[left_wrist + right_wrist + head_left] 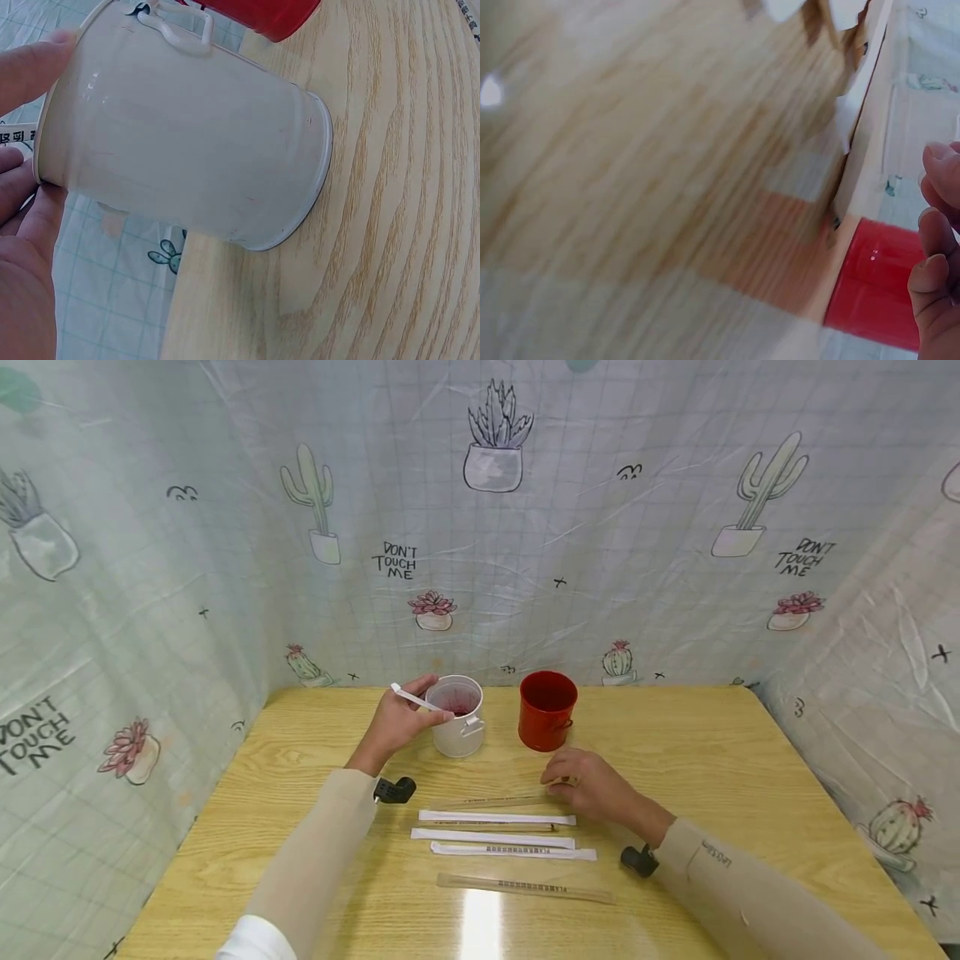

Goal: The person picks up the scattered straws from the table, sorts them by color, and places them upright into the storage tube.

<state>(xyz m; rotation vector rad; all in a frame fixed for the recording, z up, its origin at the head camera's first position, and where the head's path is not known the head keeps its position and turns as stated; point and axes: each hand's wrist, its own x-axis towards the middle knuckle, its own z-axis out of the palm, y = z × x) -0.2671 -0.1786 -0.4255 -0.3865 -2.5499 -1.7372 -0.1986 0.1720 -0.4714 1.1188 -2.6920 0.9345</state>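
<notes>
My left hand (401,718) grips the rim of a white bucket (459,739), thumb on one side and fingers on the other in the left wrist view. A white paper-wrapped straw (412,697) slants over the bucket's mouth along the thumb. The bucket's inside looks reddish low down. My right hand (588,781) hovers low over the table with loosely bent fingers, just right of a brown-wrapped straw (487,802). Nothing shows between its fingers (930,274) in the right wrist view. A red bucket (546,727) stands just beyond this hand.
Several wrapped straws lie roughly parallel across the table: white ones, such as the white straw (495,837), and a brown straw (525,887) nearest the front. The wooden table (697,760) ends at a printed cactus sheet (555,527) behind. A small handle hangs on each bucket.
</notes>
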